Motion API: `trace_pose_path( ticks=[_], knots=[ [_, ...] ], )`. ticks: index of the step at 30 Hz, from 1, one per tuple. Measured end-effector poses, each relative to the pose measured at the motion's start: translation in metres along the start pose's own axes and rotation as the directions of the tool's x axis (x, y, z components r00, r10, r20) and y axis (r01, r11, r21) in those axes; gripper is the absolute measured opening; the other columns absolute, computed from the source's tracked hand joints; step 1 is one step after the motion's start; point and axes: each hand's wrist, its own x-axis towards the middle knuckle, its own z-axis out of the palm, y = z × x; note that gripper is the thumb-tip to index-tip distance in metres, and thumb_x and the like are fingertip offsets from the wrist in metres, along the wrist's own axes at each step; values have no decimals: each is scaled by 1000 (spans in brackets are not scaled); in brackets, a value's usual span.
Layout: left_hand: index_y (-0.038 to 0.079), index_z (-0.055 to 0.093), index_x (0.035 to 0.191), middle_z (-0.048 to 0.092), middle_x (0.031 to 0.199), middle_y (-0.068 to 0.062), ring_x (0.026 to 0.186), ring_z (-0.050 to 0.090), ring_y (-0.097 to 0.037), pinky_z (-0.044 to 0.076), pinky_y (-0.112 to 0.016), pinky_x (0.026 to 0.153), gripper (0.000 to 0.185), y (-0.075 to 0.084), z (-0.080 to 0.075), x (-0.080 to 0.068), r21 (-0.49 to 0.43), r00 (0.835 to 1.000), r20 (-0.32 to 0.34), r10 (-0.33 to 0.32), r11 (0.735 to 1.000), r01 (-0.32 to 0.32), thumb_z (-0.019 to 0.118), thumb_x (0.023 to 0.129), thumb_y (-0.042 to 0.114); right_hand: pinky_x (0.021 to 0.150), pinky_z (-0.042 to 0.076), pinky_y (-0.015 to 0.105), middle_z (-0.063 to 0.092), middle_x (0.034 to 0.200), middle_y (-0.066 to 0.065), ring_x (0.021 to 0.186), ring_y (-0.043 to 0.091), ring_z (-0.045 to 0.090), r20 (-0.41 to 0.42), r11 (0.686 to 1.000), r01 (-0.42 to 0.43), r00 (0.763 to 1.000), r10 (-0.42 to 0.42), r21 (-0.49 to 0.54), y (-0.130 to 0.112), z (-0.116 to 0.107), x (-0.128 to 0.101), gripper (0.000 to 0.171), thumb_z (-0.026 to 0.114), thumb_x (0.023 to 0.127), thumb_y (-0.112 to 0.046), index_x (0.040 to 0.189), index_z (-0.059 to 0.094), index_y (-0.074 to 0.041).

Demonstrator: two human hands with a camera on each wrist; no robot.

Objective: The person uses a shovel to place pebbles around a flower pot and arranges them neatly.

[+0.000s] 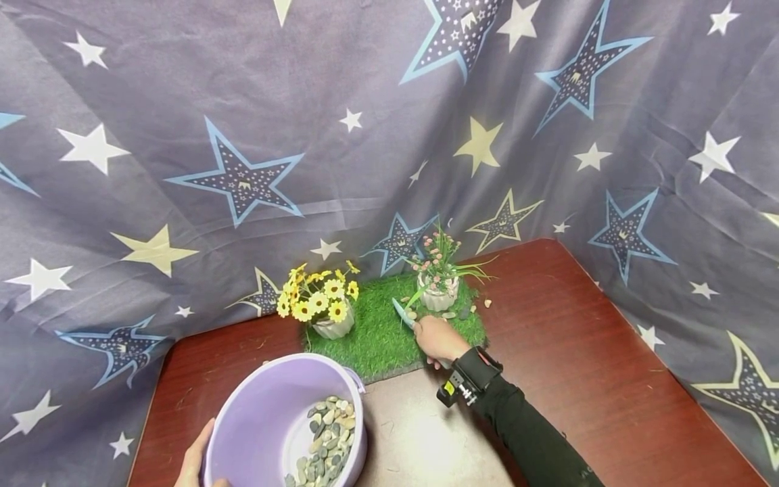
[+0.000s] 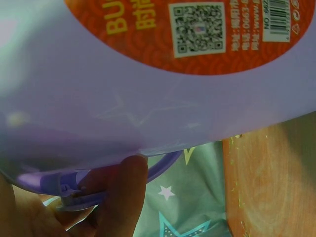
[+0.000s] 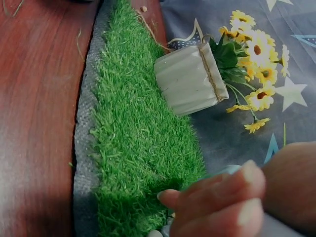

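Note:
A lilac plastic bucket [image 1: 262, 406] stands tilted at the table's near left, with several grey and tan pebbles [image 1: 328, 439] inside. My left hand [image 1: 197, 460] holds it by the rim; in the left wrist view the fingers [image 2: 126, 192] curl at the rim beside the bucket's handle. Over the artificial grass mat [image 1: 377, 338], my right hand [image 1: 441, 338] grips a light-blue tool [image 1: 403, 314] with a narrow, curved end, its exact kind unclear. That end lies near the pale pot [image 1: 438, 295] of pink flowers [image 1: 439, 257], where several pebbles [image 1: 448, 315] rest on the grass.
A second pale pot [image 1: 336, 326] with yellow flowers [image 1: 319, 297] stands on the mat's left part. One pebble [image 1: 488, 304] lies just off the mat's right edge. Behind the reddish-brown table [image 1: 578, 352] hangs a grey star-patterned cloth [image 1: 365, 169].

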Motion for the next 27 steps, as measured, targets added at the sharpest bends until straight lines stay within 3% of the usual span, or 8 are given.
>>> trace_pose_path(
  ticks=[6, 10, 11, 13, 17, 20, 23, 27],
  knots=[
    [33, 15, 167, 43, 132, -31, 92, 39, 17, 43, -9, 65, 117, -7, 4, -2, -23, 998, -42, 38, 999, -39, 68, 69, -1, 31, 43, 29, 52, 44, 0, 28, 10, 45, -49, 993, 23, 998, -29, -113, -9, 3, -7, 43, 40, 109, -16, 70, 57, -9],
    [41, 19, 166, 45, 131, -11, 92, 41, 16, 43, -8, 65, 116, -12, 6, -2, -26, 996, -73, 56, 998, -58, 68, 69, -1, 32, 43, 28, 52, 42, 0, 28, 11, 46, -66, 984, 11, 998, -23, -180, -14, 5, -10, 43, 42, 109, -17, 70, 58, -9],
    [41, 20, 165, 44, 133, 2, 93, 41, 16, 43, -7, 65, 115, -13, 7, -2, -32, 995, -78, 69, 997, -71, 68, 69, -2, 32, 43, 28, 52, 42, -1, 28, 11, 47, -67, 981, 8, 998, -21, -196, -15, 5, -9, 43, 43, 109, -18, 70, 59, -9],
    [48, 21, 163, 35, 133, 26, 94, 41, 17, 42, -6, 66, 117, -12, 7, -3, -43, 992, -88, 87, 995, -91, 68, 69, -1, 32, 43, 29, 52, 41, 0, 28, 12, 47, -66, 978, 13, 997, -27, -208, -16, 5, -9, 43, 43, 109, -18, 71, 61, -9],
    [50, 20, 163, 17, 127, 46, 95, 40, 17, 41, -6, 67, 118, -9, 6, -2, -60, 991, -88, 100, 993, -106, 68, 68, -2, 32, 43, 30, 51, 41, -1, 28, 12, 47, -51, 977, 33, 998, -45, -213, -13, 6, -5, 43, 43, 109, -17, 71, 61, -8],
    [46, 19, 164, 33, 132, 31, 93, 40, 17, 43, -8, 65, 118, -6, 6, -2, -54, 995, -74, 73, 996, -77, 67, 67, -3, 32, 43, 30, 50, 40, -1, 27, 12, 47, -48, 978, 25, 998, -36, -207, -11, 6, -3, 45, 43, 109, -17, 69, 60, -9],
    [46, 20, 164, 35, 131, 29, 92, 41, 17, 43, -8, 65, 119, -6, 6, -2, -61, 995, -76, 70, 995, -75, 66, 66, -4, 32, 44, 30, 50, 40, -1, 27, 13, 47, -50, 982, 16, 998, -26, -186, -13, 5, -4, 45, 43, 109, -18, 69, 60, -9],
    [50, 23, 162, 19, 126, 48, 96, 40, 18, 41, -5, 67, 120, -8, 6, -2, -81, 986, -108, 124, 988, -133, 67, 64, -4, 32, 44, 31, 52, 41, 0, 28, 13, 48, -55, 988, 27, 998, -35, -149, -13, 5, -3, 46, 43, 109, -18, 68, 60, -9]
  ],
)
